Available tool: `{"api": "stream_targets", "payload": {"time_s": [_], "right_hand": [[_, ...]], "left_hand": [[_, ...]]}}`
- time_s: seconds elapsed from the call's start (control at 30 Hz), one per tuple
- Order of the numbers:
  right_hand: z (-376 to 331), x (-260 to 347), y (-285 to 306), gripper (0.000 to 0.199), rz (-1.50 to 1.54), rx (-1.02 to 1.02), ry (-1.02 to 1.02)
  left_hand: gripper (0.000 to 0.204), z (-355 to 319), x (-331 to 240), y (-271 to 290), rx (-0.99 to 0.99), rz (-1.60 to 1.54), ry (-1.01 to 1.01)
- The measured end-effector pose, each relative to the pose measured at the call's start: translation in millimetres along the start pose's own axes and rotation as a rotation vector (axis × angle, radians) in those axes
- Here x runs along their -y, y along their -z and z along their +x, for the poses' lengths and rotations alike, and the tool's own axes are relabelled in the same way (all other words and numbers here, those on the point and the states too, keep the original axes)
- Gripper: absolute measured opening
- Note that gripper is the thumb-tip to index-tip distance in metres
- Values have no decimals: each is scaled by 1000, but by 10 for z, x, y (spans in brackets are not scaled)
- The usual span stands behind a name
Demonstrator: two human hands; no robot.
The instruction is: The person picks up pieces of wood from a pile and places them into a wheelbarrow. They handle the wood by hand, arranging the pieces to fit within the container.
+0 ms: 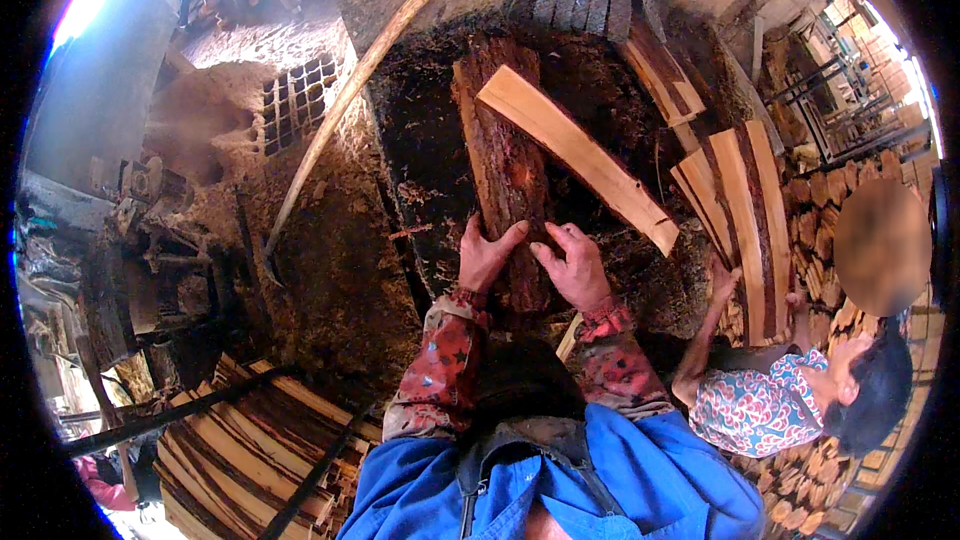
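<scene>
A thick, bark-covered wood slab [505,170] stretches away from me over a dark, debris-littered surface. My left hand [484,252] grips its left edge near the close end, thumb lying over the bark. Opposite, my right hand [575,265] holds the right edge, its thumb and fingers curled against the wood. Parts of the fingers are hidden at the slab's sides. A pale sawn board [590,165] with a bark edge lies slantwise, its far end over the slab and its near end to the right of my right hand.
At the right, a co-worker [760,400] in a patterned top holds several bark-edged boards [740,210]. Stacked slabs [250,450] sit behind dark bars at lower left. A long curved pole [370,70] slants along the left. Cut wood pieces [815,240] are piled far right.
</scene>
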State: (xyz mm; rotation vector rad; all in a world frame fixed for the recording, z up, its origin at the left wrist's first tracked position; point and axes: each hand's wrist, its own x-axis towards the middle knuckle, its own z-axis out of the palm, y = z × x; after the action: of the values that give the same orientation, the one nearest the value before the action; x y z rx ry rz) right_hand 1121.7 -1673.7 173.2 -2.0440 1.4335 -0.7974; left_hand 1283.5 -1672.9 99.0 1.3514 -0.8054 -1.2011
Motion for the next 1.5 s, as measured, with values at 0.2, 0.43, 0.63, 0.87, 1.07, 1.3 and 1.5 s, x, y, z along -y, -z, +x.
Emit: {"api": "stream_targets", "payload": {"time_s": [0.2,0.43,0.63,0.87,1.07,1.3,1.5], "right_hand": [[159,-370,339,54,-224,-192,-5],[401,-1504,552,42,-566,-159,-91],[273,-1328,603,25,67,-119,-81],[343,-1394,243,27,456,-147,-259],[717,-1651,-1,36,425,-170,-266],[721,-1520,357,37,-156,-286,-93],[694,-1108,334,27,-342,-150,33]], "left_hand": [[73,-59,-37,8,-40,55,13],[77,-53,-79,-42,-55,98,49],[81,-1,50,13,-45,71,20],[82,46,124,18,-33,54,30],[81,40,80,-28,-43,26,33],[78,-42,24,2,-63,57,-9],[76,-99,9,0,-28,16,29]]}}
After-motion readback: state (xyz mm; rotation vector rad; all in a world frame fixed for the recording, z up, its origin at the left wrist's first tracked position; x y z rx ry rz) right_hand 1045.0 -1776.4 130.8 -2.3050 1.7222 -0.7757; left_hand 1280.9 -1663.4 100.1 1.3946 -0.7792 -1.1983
